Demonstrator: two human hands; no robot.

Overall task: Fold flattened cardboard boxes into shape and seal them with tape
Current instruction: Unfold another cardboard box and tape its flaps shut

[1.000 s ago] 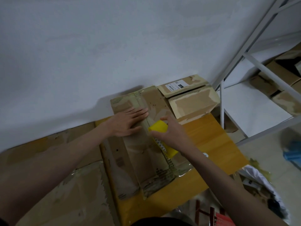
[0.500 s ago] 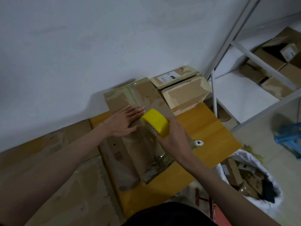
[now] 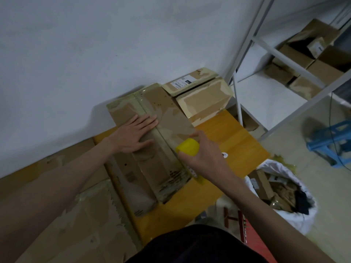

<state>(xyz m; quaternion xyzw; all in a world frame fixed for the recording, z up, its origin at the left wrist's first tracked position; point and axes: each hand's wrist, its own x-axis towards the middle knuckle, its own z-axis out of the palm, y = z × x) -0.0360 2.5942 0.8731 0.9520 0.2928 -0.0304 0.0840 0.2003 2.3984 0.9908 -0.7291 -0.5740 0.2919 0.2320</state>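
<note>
A worn brown cardboard box (image 3: 161, 118) lies on the orange wooden table (image 3: 233, 141), its flaps closed along a middle seam covered with old tape. My left hand (image 3: 136, 133) presses flat on the left flap beside the seam, fingers straight. My right hand (image 3: 201, 158) grips a yellow tape roll (image 3: 187, 147) at the box's right side, toward its near end. A strip of tape seems to run from the roll under my hand toward the box's near edge.
A second taped box (image 3: 201, 93) with a white label stands behind, against the wall. Flattened cardboard (image 3: 72, 221) lies at the left. A white metal shelf (image 3: 281, 54) with boxes stands right. On the floor are a white bag (image 3: 281, 188) of scraps and a blue stool (image 3: 334, 137).
My right hand has carried the yellow roll from the seam's middle down and to the right, toward the box's near end. My left hand stays pressed on the left flap.
</note>
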